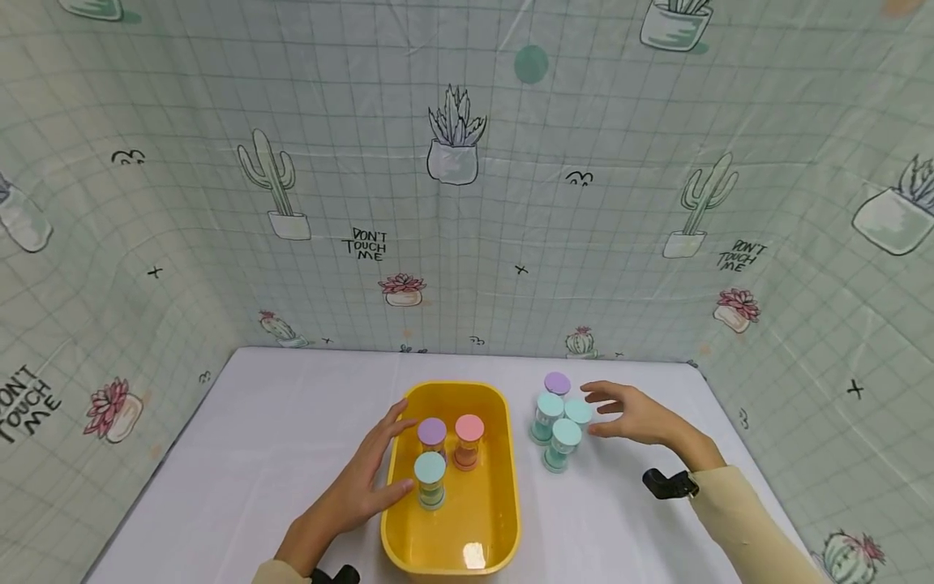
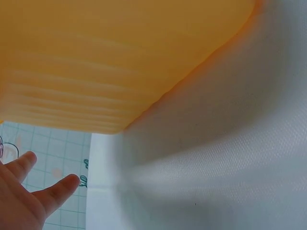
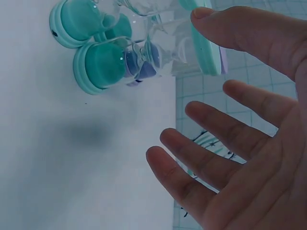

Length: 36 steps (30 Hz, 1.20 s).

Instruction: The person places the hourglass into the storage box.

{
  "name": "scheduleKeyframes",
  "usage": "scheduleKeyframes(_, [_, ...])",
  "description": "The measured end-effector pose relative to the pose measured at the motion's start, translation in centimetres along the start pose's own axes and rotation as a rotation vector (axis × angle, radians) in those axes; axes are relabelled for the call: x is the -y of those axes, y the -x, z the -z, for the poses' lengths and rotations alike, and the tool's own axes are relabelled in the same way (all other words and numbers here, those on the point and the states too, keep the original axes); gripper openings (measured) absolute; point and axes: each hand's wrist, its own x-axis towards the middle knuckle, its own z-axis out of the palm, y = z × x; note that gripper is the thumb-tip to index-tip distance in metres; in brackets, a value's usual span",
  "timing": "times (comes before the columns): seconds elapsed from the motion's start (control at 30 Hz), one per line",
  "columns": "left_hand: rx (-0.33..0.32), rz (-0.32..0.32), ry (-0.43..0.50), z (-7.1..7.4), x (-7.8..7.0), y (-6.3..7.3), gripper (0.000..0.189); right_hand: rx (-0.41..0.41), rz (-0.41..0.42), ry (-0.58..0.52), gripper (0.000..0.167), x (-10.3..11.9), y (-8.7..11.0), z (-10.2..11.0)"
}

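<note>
My left hand (image 1: 357,483) lies at the left rim of a yellow bin (image 1: 498,519), fingers and thumb spread, the thumb tip close to a teal-capped sand timer (image 1: 430,469). Behind that timer, also inside the bin, stand a purple-capped sand timer (image 1: 432,431) and a pink-capped sand timer (image 1: 469,427). To the right of the bin, my right hand (image 1: 636,415) is held beside a cluster of upright sand timers, fingers apart and nothing in its grasp. In the right wrist view its thumb overlaps the lid of a teal sand timer (image 3: 207,52). A purple sand timer (image 1: 558,384) stands at the back of the cluster.
A white cloth (image 1: 292,430) covers the table. Around it hangs a grid-patterned curtain (image 1: 503,219) printed with potted cacti, forming a wall behind and at both sides. Black straps (image 1: 670,484) sit on the wrists.
</note>
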Motion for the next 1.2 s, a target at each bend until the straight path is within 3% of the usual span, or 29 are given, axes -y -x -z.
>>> scheduleKeyframes(0.4, [-0.002, 0.006, 0.001, 0.0, -0.1, -0.1, 0.068, 0.027, -0.038, 0.025, 0.060, 0.3, -1.3, -0.4])
scheduleKeyframes(0.8, [-0.005, 0.009, 0.004, -0.2, 0.1, 0.0, 0.068, 0.046, -0.052, 0.005, 0.045, 0.9, -1.3, -0.5])
scheduleKeyframes(1.2, [-0.006, 0.013, 0.009, -0.2, 0.0, 0.0, 0.068, 0.023, -0.065, -0.020, 0.054, 0.3, -0.9, -0.5])
